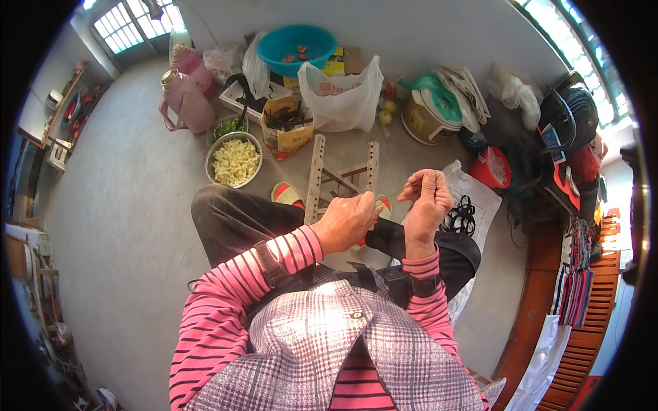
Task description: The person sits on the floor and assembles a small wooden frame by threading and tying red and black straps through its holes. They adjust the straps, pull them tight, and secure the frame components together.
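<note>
Above my lap, my left hand (348,222) is closed, its fingers curled and its thumb pressed against them. My right hand (428,205) is a short way off to the right, raised, with thumb and fingertips pinched together. A thin strand (393,196) seems to stretch between the two hands; it is too fine to tell what it is. Just beyond them stands a wooden frame (315,175) with a row of holes along each upright and crossed legs. Black cord loops (462,216) lie beside my right knee on a white sheet (483,198).
Ahead are a bowl of pale chopped food (235,162), a paper bag (286,127), a white plastic bag (343,96) and a teal basin (296,51). Pink flasks (186,103) stand left. A lidded pot (428,118) and red bucket (491,168) are right.
</note>
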Tool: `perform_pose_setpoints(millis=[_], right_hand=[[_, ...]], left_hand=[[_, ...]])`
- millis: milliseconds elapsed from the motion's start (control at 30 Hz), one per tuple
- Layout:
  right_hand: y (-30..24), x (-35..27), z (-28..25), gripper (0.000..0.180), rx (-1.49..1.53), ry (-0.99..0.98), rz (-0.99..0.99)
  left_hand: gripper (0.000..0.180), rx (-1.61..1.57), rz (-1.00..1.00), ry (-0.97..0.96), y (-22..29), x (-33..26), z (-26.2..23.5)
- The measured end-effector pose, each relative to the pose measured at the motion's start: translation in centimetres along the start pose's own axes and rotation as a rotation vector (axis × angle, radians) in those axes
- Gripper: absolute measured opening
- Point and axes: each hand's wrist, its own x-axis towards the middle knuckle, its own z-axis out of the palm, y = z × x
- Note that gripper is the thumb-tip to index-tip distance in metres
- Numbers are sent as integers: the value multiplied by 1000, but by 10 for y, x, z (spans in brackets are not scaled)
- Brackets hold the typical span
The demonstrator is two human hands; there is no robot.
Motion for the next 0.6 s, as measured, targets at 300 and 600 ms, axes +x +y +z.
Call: perform_pose_setpoints(millis=[300, 600], right_hand=[[-1, -1, -1, 27, -62, -79, -18], [-3, -5, 0, 24, -185, -154, -42]], left_hand=[[20, -254, -60, -56, 6, 12, -7], [17, -771, -369, -375, 17, 48, -28]])
